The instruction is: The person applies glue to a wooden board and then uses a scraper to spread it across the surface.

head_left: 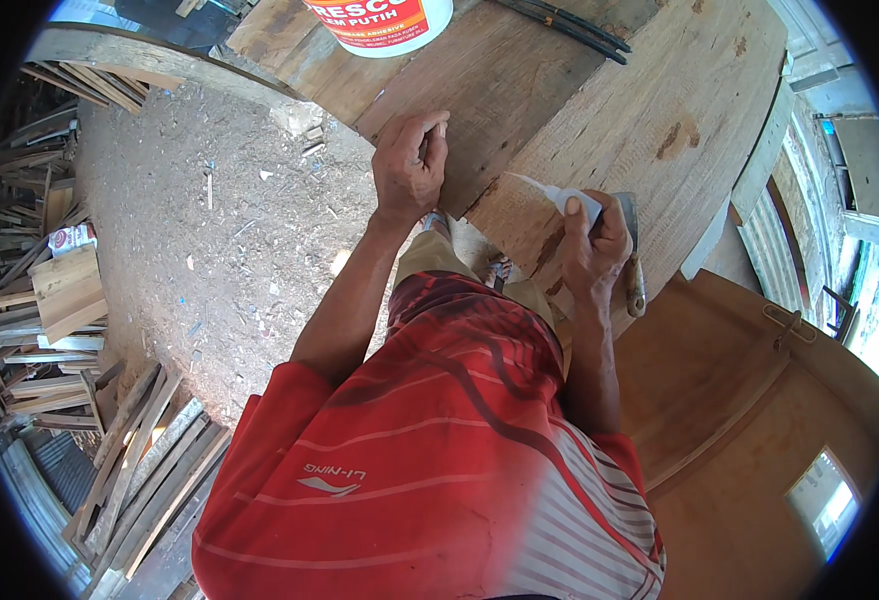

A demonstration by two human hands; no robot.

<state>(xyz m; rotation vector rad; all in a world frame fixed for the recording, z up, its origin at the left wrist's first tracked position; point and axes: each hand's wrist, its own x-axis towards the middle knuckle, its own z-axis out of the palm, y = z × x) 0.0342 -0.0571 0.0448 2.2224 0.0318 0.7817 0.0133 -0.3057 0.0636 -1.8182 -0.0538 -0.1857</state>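
My right hand [599, 245] is closed around a small white squeeze bottle [571, 200]. Its thin pale nozzle points left over the wooden tabletop [679, 110]. Beside that hand, a flat tool with a worn handle [636, 290] and a grey blade lies at the table edge, partly hidden. My left hand [409, 165] is raised by the table's near left corner, with the fingers curled and thumb pressed to them. Whatever it may pinch is too small or hidden to make out.
A white tub with a red label [384, 25] stands on the table's far side, near dark thin rods [569, 28]. Stacked timber offcuts [49, 370] line the left, beyond a floor strewn with shavings [209, 230]. A large brown wooden panel [719, 400] is at right.
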